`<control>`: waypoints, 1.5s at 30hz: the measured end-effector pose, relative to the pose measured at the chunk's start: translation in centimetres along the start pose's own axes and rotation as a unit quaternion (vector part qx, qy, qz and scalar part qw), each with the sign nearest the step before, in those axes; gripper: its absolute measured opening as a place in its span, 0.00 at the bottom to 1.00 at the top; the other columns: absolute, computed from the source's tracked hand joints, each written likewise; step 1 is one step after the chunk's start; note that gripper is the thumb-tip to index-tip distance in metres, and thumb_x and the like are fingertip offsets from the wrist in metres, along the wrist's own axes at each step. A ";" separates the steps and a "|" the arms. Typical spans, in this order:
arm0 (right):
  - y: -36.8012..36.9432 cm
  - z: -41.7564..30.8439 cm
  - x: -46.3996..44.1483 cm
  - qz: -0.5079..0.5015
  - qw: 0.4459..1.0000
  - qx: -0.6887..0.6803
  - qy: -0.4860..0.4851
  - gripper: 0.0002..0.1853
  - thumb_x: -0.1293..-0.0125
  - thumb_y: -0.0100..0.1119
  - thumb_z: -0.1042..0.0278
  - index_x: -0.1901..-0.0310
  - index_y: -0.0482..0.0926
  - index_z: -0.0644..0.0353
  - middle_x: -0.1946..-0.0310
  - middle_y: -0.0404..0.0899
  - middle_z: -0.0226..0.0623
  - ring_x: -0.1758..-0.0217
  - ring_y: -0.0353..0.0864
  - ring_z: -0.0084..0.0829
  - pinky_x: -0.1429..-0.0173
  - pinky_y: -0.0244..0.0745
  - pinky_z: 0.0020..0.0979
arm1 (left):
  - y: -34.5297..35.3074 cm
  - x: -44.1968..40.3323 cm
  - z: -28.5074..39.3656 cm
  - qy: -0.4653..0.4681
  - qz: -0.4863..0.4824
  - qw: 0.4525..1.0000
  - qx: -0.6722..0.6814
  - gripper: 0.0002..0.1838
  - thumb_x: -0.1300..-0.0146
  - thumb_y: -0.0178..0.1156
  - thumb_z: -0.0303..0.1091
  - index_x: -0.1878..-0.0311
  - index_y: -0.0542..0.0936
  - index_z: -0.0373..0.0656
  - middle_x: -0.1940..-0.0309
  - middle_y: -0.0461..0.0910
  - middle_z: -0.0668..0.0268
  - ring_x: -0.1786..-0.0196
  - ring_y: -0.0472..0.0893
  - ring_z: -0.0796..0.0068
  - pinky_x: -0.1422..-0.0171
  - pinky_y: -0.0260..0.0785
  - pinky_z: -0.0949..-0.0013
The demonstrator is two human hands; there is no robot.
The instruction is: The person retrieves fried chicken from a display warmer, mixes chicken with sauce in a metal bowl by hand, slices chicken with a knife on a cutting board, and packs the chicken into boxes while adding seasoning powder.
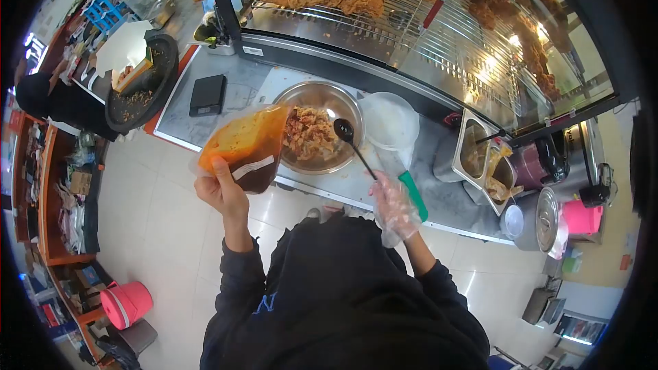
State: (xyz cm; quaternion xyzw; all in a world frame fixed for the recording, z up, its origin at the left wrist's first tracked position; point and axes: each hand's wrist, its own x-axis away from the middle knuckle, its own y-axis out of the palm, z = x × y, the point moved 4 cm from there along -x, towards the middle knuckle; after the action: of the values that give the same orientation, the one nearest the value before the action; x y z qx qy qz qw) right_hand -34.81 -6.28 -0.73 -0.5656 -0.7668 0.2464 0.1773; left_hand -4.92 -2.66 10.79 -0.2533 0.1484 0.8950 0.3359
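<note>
My left hand [225,195] grips a clear plastic pouch [248,140] of orange-brown sauce with a white label strip. The pouch is tilted over the left edge of a steel bowl [353,113]. Chopped, browned food pieces [308,133] lie in the bowl. My right hand [396,207], in a clear plastic glove, is closed on the handle of a black spoon [344,130]. The spoon's head is over the right side of the bowl. Beside my right hand lies a green-handled tool [414,196], partly hidden by the glove.
A heated glass cabinet [404,20] with fried pieces stands behind the bowl. White round lids [391,120] lie right of it, steel containers [473,144] farther right. A black scale [208,95] and black tray [154,89] are at left. Another person [62,103] is at far left.
</note>
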 end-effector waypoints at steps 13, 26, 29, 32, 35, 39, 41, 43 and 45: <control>-0.2 -0.6 0.4 0.096 0.869 0.474 -0.103 0.26 0.42 0.52 0.74 0.40 0.69 0.53 0.71 0.72 0.36 0.70 0.74 0.32 0.67 0.74 0.33 | -1.6 -0.1 -1.8 -0.017 0.023 1.000 0.001 0.18 0.30 0.50 0.40 0.54 0.74 0.31 0.61 0.79 0.58 0.61 0.80 0.73 0.56 0.74 0.71; -5.0 7.7 6.4 0.055 0.970 -0.132 0.195 0.18 0.30 0.48 0.54 0.62 0.83 0.58 0.71 0.77 0.27 0.67 0.70 0.22 0.56 0.67 0.26 | 0.1 0.1 -1.3 -0.007 -0.027 1.000 0.010 0.19 0.31 0.52 0.42 0.54 0.74 0.32 0.61 0.79 0.59 0.62 0.79 0.76 0.57 0.73 0.73; -4.5 8.5 6.5 0.093 0.977 -0.085 0.171 0.18 0.31 0.48 0.53 0.62 0.83 0.56 0.69 0.79 0.31 0.67 0.73 0.23 0.57 0.68 0.28 | 0.8 0.1 -0.8 -0.003 -0.049 0.999 0.009 0.19 0.30 0.51 0.42 0.53 0.73 0.31 0.61 0.79 0.59 0.61 0.78 0.76 0.56 0.72 0.72; -5.1 7.2 5.3 0.051 0.973 -0.008 0.223 0.18 0.32 0.48 0.52 0.62 0.83 0.54 0.66 0.81 0.37 0.63 0.77 0.28 0.55 0.69 0.30 | 1.0 0.3 -0.7 0.000 -0.065 0.998 0.006 0.19 0.30 0.51 0.41 0.53 0.73 0.31 0.60 0.78 0.59 0.61 0.78 0.76 0.55 0.72 0.72; -5.1 6.9 4.0 0.009 0.965 0.009 0.262 0.17 0.32 0.48 0.51 0.60 0.82 0.54 0.63 0.82 0.40 0.59 0.79 0.34 0.52 0.70 0.32 | 1.1 0.6 -0.7 0.001 -0.072 0.997 0.008 0.18 0.30 0.50 0.41 0.54 0.73 0.31 0.61 0.78 0.59 0.61 0.78 0.76 0.55 0.72 0.72; -4.3 4.9 2.3 0.042 0.971 -0.001 0.237 0.17 0.32 0.49 0.52 0.56 0.80 0.55 0.63 0.82 0.41 0.56 0.79 0.39 0.51 0.71 0.36 | 1.3 0.9 -0.8 0.009 -0.085 0.996 -0.001 0.16 0.30 0.50 0.39 0.56 0.73 0.32 0.62 0.79 0.59 0.61 0.78 0.76 0.56 0.72 0.73; -3.9 4.7 1.6 0.083 0.982 0.016 0.170 0.15 0.33 0.50 0.54 0.54 0.79 0.55 0.61 0.81 0.43 0.54 0.78 0.41 0.49 0.70 0.38 | 1.6 1.3 -1.0 0.001 -0.088 0.996 0.002 0.15 0.30 0.50 0.38 0.59 0.73 0.32 0.63 0.79 0.58 0.63 0.79 0.75 0.57 0.73 0.72; -2.9 6.2 1.5 0.133 0.988 0.060 0.047 0.15 0.34 0.52 0.57 0.51 0.77 0.54 0.57 0.80 0.43 0.51 0.77 0.43 0.48 0.70 0.40 | 2.0 1.7 -1.5 0.004 -0.082 0.996 0.040 0.15 0.30 0.51 0.39 0.58 0.73 0.32 0.62 0.79 0.58 0.63 0.79 0.74 0.58 0.73 0.71; -3.0 4.6 2.0 0.196 0.969 0.152 0.003 0.15 0.36 0.55 0.61 0.49 0.76 0.54 0.52 0.78 0.43 0.48 0.75 0.45 0.47 0.70 0.42 | 2.8 2.6 -1.4 -0.019 -0.072 0.995 0.065 0.16 0.30 0.51 0.39 0.58 0.73 0.31 0.62 0.79 0.57 0.63 0.80 0.73 0.58 0.75 0.70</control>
State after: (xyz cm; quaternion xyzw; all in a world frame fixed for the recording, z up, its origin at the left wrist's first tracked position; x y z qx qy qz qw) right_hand -40.30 -5.90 -2.74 -0.6719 -0.5938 0.3887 0.2116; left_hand -7.99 -3.95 8.41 -0.2235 0.1812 0.8618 0.4177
